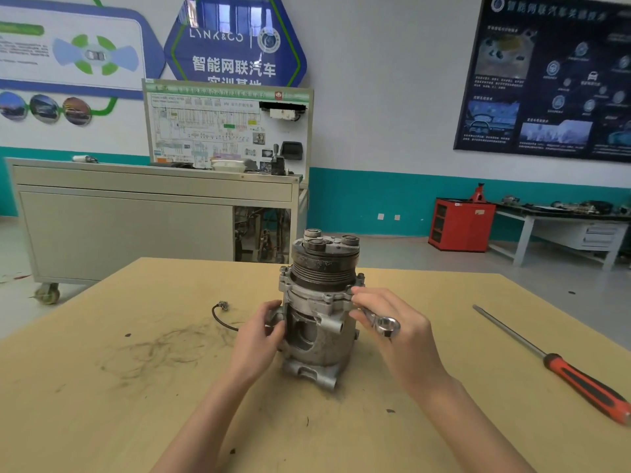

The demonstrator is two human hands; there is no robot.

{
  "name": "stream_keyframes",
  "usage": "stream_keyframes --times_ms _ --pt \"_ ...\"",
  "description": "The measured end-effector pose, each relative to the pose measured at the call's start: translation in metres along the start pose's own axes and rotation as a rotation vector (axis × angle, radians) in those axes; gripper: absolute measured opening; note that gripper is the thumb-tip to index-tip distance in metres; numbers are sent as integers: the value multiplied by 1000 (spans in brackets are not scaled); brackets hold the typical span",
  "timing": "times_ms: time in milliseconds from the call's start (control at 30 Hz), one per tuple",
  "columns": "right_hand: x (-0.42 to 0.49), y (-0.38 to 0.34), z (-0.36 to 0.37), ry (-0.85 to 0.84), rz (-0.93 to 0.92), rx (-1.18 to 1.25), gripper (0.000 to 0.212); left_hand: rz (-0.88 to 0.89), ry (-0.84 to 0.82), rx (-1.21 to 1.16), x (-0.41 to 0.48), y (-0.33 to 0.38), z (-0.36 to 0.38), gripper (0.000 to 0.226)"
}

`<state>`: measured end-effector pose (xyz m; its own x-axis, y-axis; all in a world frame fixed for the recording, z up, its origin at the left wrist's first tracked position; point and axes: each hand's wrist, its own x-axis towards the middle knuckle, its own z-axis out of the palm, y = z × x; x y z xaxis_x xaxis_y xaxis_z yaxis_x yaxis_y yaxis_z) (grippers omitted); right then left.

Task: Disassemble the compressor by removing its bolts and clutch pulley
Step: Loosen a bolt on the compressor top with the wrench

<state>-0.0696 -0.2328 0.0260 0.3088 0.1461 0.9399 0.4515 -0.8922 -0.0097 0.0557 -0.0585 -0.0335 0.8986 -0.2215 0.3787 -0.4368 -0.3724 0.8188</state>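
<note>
A grey metal compressor (316, 336) stands upright on the wooden table (136, 387). Its dark grooved clutch pulley (322, 266) sits on top, with bolts around the flange (316, 295) below it. My left hand (261, 331) grips the left side of the compressor body. My right hand (392, 327) holds a chrome ring wrench (384, 324) against the right side of the flange; its far end is hidden between my fingers and the housing. A black cable with a connector (220, 314) trails from the compressor to the left.
A long screwdriver with a red and black handle (563, 368) lies on the table at the right. Dark scuff marks cover the tabletop at the left. Behind the table stand a grey training cabinet on wheels (136, 227), a red cabinet (461, 225) and a workbench (563, 230).
</note>
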Motion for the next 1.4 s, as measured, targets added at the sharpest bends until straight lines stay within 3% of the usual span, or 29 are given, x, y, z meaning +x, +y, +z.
stream_keyframes --times_ms 167,500,567,633,800,1033,1133,1233,1300,1400 --pt "7 -2 0 70 4 33 48 25 -24 -22 3 -5 -5 37" --pt "-2 1 5 95 -44 15 44 74 -22 6 0 -16 -9 34" --pt "-10 6 4 95 88 174 40 79 -5 30 1 -16 -7 34" --pt "-15 12 2 153 352 478 26 81 15 58 1 -16 -6 33" --pt "0 46 3 262 967 1148 34 57 24 11 5 -18 -5 30" --pt "38 72 29 84 1238 1356 25 -23 105 -133 11 -18 4 31" --pt "40 73 29 73 1229 1338 30 -58 155 -144 10 -17 5 35" --pt "34 66 21 229 1111 1136 33 -33 272 -8 2 -12 -1 42" --pt "30 57 12 314 978 871 35 38 325 27 -9 -3 -5 56" --pt "22 32 5 271 641 601 35 164 213 -54 -23 15 -1 84"
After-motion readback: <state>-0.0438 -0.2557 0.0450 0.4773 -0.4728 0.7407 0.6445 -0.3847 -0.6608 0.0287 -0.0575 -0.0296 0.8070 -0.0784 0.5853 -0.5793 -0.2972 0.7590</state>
